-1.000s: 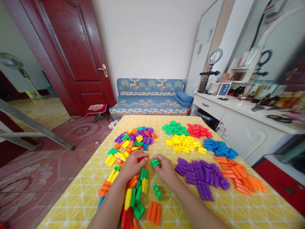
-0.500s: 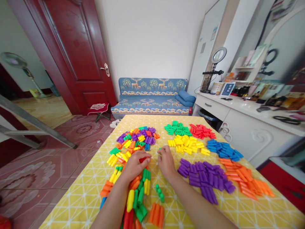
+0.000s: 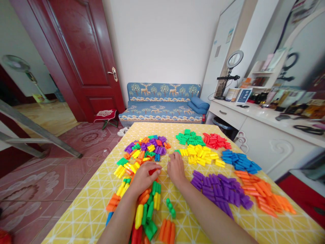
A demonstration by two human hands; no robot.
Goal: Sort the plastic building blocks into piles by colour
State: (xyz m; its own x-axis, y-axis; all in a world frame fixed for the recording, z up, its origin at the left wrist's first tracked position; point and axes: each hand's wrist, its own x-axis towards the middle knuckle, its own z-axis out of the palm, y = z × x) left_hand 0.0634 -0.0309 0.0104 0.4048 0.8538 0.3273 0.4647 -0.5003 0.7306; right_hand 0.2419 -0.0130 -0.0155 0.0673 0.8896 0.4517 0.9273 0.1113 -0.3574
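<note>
My left hand (image 3: 146, 176) is closed, with a red plastic block (image 3: 152, 171) between its thumb and fingers, over the mixed-colour blocks on the left. My right hand (image 3: 177, 169) is closed too, and a green plastic block (image 3: 177, 151) shows at its fingertips, partly hidden. Just beyond those fingertips lies the pile of yellow blocks (image 3: 200, 154). Between my forearms are a green wavy-edged block (image 3: 171, 208) and an orange block (image 3: 167, 231). Loose mixed blocks (image 3: 146, 147) spread over the table's far left.
The table (image 3: 101, 200) has a yellow patterned cloth. Single-colour piles lie on its right: green (image 3: 190, 138), red (image 3: 216, 141), blue (image 3: 240, 160), purple (image 3: 220, 189) and orange (image 3: 265, 193). Behind stands a blue sofa (image 3: 162, 105); a white dresser (image 3: 269, 132) is at right.
My right hand has moved slightly away from me and to the right, with the green block at its fingertips. My left hand has hardly moved.
</note>
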